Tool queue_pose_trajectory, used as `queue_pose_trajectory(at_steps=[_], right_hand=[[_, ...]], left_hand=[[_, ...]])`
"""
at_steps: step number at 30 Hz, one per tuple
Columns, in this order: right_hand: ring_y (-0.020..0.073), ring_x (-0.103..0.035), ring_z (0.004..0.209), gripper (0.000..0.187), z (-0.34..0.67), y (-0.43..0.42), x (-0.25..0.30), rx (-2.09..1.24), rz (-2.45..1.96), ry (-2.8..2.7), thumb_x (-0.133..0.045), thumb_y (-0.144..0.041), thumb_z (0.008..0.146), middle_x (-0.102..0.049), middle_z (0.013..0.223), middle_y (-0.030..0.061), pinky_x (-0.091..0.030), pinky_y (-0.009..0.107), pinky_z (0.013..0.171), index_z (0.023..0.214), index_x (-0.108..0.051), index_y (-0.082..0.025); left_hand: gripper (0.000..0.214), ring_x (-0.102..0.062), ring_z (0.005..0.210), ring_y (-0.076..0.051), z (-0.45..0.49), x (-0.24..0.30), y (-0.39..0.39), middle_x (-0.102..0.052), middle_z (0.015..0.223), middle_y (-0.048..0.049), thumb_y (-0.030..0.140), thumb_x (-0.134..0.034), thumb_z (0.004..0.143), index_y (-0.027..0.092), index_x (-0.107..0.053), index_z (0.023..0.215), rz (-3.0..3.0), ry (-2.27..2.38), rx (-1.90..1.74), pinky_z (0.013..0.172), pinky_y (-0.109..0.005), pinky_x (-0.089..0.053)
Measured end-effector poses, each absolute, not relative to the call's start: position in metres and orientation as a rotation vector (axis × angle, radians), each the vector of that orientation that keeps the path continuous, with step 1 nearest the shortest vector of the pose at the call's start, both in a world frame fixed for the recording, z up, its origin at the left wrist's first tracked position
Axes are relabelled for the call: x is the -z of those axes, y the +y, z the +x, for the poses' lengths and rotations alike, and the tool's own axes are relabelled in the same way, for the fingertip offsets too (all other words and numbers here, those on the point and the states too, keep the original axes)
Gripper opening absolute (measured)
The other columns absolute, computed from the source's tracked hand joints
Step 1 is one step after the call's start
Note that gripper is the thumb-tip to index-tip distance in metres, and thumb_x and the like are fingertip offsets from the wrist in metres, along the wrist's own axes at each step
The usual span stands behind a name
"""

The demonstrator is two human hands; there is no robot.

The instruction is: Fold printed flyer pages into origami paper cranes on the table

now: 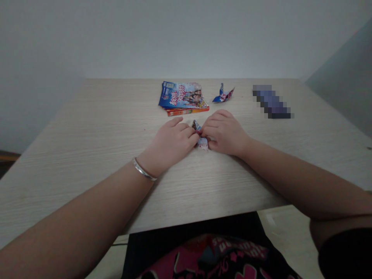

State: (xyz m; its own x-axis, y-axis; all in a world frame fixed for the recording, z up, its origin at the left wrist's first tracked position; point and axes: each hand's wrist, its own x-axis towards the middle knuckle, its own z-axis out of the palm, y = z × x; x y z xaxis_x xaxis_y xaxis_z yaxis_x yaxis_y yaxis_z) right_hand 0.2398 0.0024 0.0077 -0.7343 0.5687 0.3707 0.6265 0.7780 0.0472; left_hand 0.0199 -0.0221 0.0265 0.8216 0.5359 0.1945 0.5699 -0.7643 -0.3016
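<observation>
Pinching fold at mid-table: left hand fingers curling shut on its 9 o'clock side, right hand closing on its 3 o'clock side. Looking light, thin, glossy printed paper. Probably creasing easily and tearing if yanked, so gripping at the edges beside the crease seems best. Lying at 12 o'clock: flat booklets. Sitting at 1 o'clock: second winged fold.
</observation>
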Motion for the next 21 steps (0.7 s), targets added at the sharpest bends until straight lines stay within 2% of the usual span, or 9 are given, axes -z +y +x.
queue_pose_trajectory(at_steps=[8, 11, 15, 21], right_hand=[[0.0224, -0.065, 0.097, 0.029, 0.247, 0.001, -0.022, 0.376, -0.762, -2.864, -0.052, -0.024, 0.102, -0.082, 0.103, 0.0067, -0.043, 0.044, 0.106, 0.094, -0.08, -0.021], [0.0237, -0.066, 0.099, 0.025, 0.249, 0.002, -0.022, 0.365, -0.709, -2.888, -0.057, -0.026, 0.099, -0.082, 0.107, 0.006, -0.047, 0.044, 0.101, 0.093, -0.081, -0.022], [0.025, -0.069, 0.1, 0.023, 0.252, 0.002, -0.019, 0.248, -0.658, -2.859, -0.059, -0.025, 0.097, -0.08, 0.116, 0.0079, -0.053, 0.04, 0.085, 0.097, -0.082, -0.02], [0.025, -0.072, 0.097, 0.026, 0.252, 0.003, -0.011, 0.134, -0.735, -2.738, -0.057, -0.026, 0.099, -0.081, 0.105, 0.0108, -0.056, 0.039, 0.086, 0.093, -0.081, -0.017]], left_hand=[[0.024, -0.07, 0.105, -0.028, 0.02, -0.032, -0.022, -0.078, 0.107, -0.0083, 0.018, -0.049, 0.106, 0.014, -0.073, 0.107, -2.709, -0.791, 0.053, 0.099, -0.047, -0.05], [0.023, -0.071, 0.096, -0.027, 0.019, -0.03, -0.021, -0.078, 0.101, -0.0089, 0.017, -0.051, 0.104, 0.015, -0.073, 0.099, -2.713, -0.739, 0.091, 0.095, -0.047, -0.052], [0.023, -0.07, 0.09, -0.026, 0.019, -0.026, -0.02, -0.076, 0.096, -0.0101, 0.017, -0.053, 0.102, 0.015, -0.074, 0.094, -2.703, -0.738, 0.143, 0.085, -0.044, -0.055], [0.028, -0.069, 0.1, -0.027, 0.016, -0.014, -0.014, -0.076, 0.106, -0.0127, 0.025, -0.051, 0.104, 0.013, -0.076, 0.101, -2.83, -0.891, 0.43, 0.094, -0.042, -0.057]])
